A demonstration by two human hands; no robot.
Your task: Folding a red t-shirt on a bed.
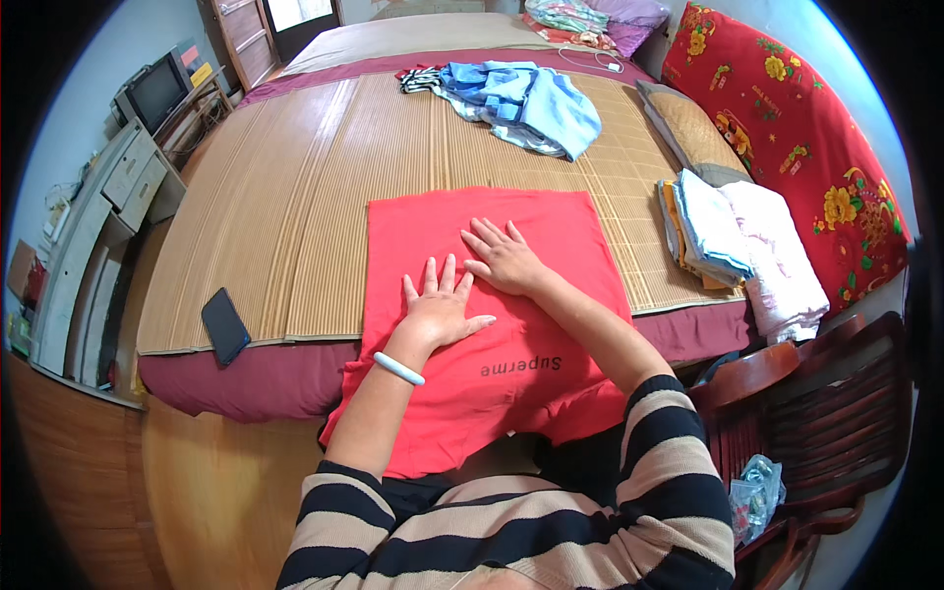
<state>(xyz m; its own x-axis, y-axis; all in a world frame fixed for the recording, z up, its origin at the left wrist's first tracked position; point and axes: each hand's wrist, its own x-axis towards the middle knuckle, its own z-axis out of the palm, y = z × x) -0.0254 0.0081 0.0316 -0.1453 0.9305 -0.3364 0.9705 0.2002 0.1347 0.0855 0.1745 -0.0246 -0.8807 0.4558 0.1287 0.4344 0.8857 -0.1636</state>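
Observation:
A red T-shirt (472,221) with dark lettering lies spread over the near edge of the bed, its hem away from me and its upper part hanging towards my lap. My left hand (439,308), with a pale bangle on the wrist, rests flat on the cloth with fingers apart. Just above and to its right, my right hand (504,258) also presses palm down on the shirt, fingers spread. The two hands are close together. Neither grips the fabric.
A bamboo mat (295,184) covers the bed. On it lie a black phone (226,326), a heap of blue clothes (527,103) and a folded stack (708,221) beside a folded pinkish-white cloth (774,258). A wooden chair (826,413) stands at the right.

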